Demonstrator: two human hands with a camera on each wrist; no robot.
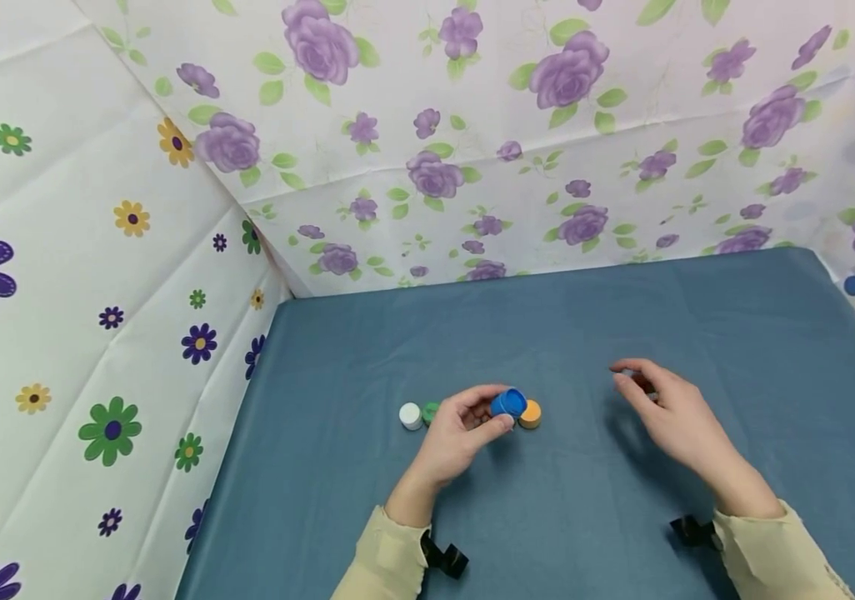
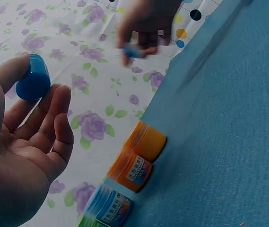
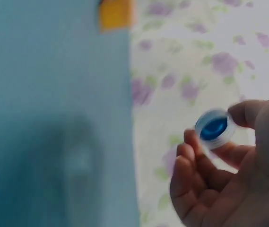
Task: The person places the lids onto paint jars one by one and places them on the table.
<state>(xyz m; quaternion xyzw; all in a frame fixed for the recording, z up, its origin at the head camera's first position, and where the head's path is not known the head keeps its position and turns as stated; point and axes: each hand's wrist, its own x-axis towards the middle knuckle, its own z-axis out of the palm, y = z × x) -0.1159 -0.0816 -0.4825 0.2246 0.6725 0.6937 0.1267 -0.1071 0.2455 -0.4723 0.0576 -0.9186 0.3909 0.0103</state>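
Note:
My left hand (image 1: 452, 440) holds a small blue paint jar (image 1: 508, 403) between thumb and fingers, raised over the table beside the row of jars. The jar has no lid on it, and its mouth faces right in the head view. Well to the right, my right hand (image 1: 678, 421) is held above the cloth. In the right wrist view it pinches a clear round lid (image 3: 214, 127) with blue paint inside. That lid is mostly hidden by the fingers in the head view.
Behind the left hand runs a row of small jars: white (image 1: 410, 416), green (image 1: 430, 412), blue (image 2: 109, 205), orange (image 2: 130, 169) and yellow-orange (image 2: 146, 141). They stand on a blue tablecloth (image 1: 562, 517). Flowered sheets (image 1: 397, 83) hang at the back and left.

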